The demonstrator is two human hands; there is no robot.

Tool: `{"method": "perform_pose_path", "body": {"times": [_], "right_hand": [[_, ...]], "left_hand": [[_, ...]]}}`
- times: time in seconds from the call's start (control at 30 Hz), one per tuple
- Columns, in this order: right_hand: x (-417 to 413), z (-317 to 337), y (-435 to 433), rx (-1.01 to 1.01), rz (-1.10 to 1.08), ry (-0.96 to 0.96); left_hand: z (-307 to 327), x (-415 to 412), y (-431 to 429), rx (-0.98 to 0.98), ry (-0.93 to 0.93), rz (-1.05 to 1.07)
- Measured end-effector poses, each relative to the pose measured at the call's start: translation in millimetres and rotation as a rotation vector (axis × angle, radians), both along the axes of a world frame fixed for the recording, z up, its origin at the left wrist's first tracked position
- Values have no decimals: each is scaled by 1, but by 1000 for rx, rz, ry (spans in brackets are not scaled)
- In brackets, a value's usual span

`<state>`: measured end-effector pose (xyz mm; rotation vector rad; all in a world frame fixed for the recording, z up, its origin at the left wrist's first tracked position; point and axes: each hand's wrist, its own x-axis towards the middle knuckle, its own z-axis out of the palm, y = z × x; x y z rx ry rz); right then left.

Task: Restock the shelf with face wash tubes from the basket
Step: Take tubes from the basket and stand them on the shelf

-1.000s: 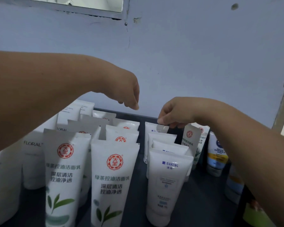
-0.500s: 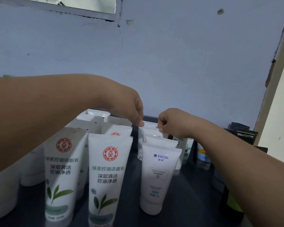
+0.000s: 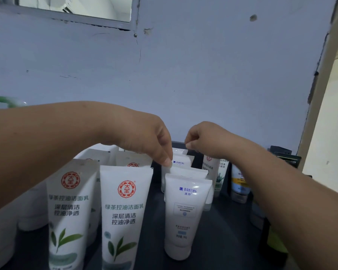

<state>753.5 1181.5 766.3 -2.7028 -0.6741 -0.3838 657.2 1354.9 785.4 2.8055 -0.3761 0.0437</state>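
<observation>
**Change:** the left hand (image 3: pixel 150 141) has dropped from the rear tube (image 3: pixel 179 151) to the second tube (image 3: pixel 185 171), one place behind the front tube (image 3: pixel 185 215). The right hand (image 3: pixel 205 141) stays over the rear tube.

**Hands**
- Left hand: wrist bent, fingers pointing down. One fingertip (image 3: pixel 167 162) touches the left corner of the second tube's crimp. Whether it pinches the crimp cannot be told.
- Right hand: fingers curled under, tips just above the rear tube's crimp. Whether it grips or only hovers cannot be told.

**Stock, placed from the front tube**
- Front tube: white, upright on its cap on the dark shelf (image 3: pixel 152 240). It is printed "MANTING" and 满婷 in blue; the small print is unreadable.
- Just left: right tea tube (image 3: pixel 125 217). It is white and upright, with a red round 大宝 seal, "绿茶控油洁面乳", "深层清洁 控油净透" and a green leaf sprig.
- Further left: left tea tube (image 3: pixel 68 211), same print, slightly blurred.
- Behind, in single file: second tube, third tube (image 3: pixel 181 161) reading "MANTING", then rear tube.
- Behind and right: seal tube (image 3: pixel 210 166), white with a red round seal. Its characters are partly hidden.
- Further right: blue-yellow tube (image 3: pixel 239 184). Its lettering is cut off by the right forearm.
- Far right: dark boxes (image 3: pixel 285 156).
- Backdrop: blue-grey wall (image 3: pixel 203 84).
</observation>
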Motion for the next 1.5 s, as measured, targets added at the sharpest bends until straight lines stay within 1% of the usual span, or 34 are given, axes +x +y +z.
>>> {"method": "perform_pose_path", "body": {"times": [0.03,0.1,0.13,0.2,0.27,0.4,0.47,0.53,0.63,0.83,0.97,1.1,1.2,1.23,1.37,1.5], "right_hand": [[-9,7,-4,29,22,38],[-30,17,-13,54,97,179],[-39,20,-17,38,124,242],[-50,19,-21,-58,128,294],[-52,14,-21,-140,96,295],[-45,0,-16,-97,64,260],[-41,-5,-14,-105,57,237],[-38,-9,-13,-104,53,254],[-36,-14,-13,-58,49,301],[-40,-16,-13,2,74,264],[-48,-16,-10,36,100,277],[-51,-17,-7,71,82,275],[-51,-19,-8,107,75,282],[-52,-20,-10,129,73,281],[-50,-28,-18,244,78,301],[-49,-34,-25,301,127,288]], "left_hand": [[0,0,0,1,-1,-6],[1,0,-1,22,5,-18],[1,-1,-2,32,15,-26],[2,-3,-5,40,41,-50],[2,-4,-9,63,61,-73],[-3,1,-17,178,34,-76],[-6,5,-19,213,4,-74],[-7,6,-20,234,-7,-82],[-8,6,-21,261,-14,-98],[-7,-1,-30,349,-69,-87],[-3,-10,-35,368,-49,-64],[2,-15,-48,515,-69,-4],[4,-15,-59,488,-85,-36],[3,-15,-62,493,-97,-56],[-7,-19,-72,616,-194,-82],[-10,-27,-75,599,-235,-45]]}}
